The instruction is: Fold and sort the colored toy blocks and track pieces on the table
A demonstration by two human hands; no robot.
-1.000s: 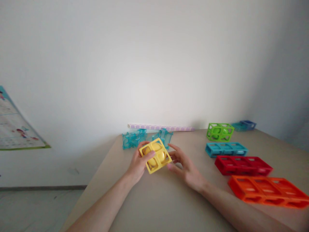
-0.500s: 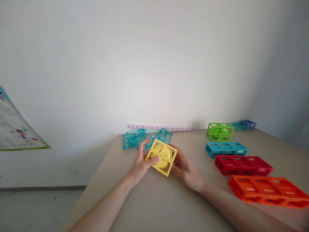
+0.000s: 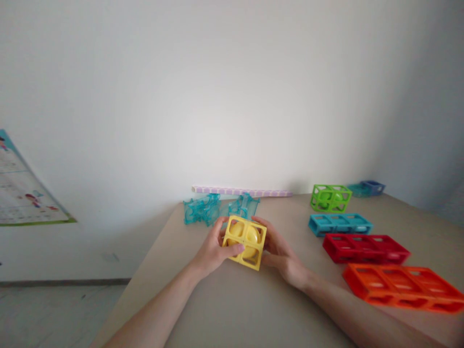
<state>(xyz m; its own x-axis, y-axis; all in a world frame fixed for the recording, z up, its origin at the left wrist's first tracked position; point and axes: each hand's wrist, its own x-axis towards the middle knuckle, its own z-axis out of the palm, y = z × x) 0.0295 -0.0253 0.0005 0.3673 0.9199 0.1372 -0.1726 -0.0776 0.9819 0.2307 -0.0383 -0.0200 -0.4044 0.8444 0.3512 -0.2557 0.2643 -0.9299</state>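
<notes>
Between my two hands is a yellow toy block, an open frame with four windows on the face toward me and rounded yellow shapes inside. My left hand grips its left side, the thumb lying across the front face and the fingers behind. At the right side, my right hand holds it with curled fingers, partly hidden behind the block. The block is held above the table, slightly tilted.
Rightward on the table lie frame blocks: orange, red, turquoise and green. Clear teal plastic pieces and a purple patterned strip lie by the wall. A blue piece sits in the far corner.
The yellow block has turned to sit more level and come slightly lower and to the right. My left fingers, raised before, have closed in against it.
</notes>
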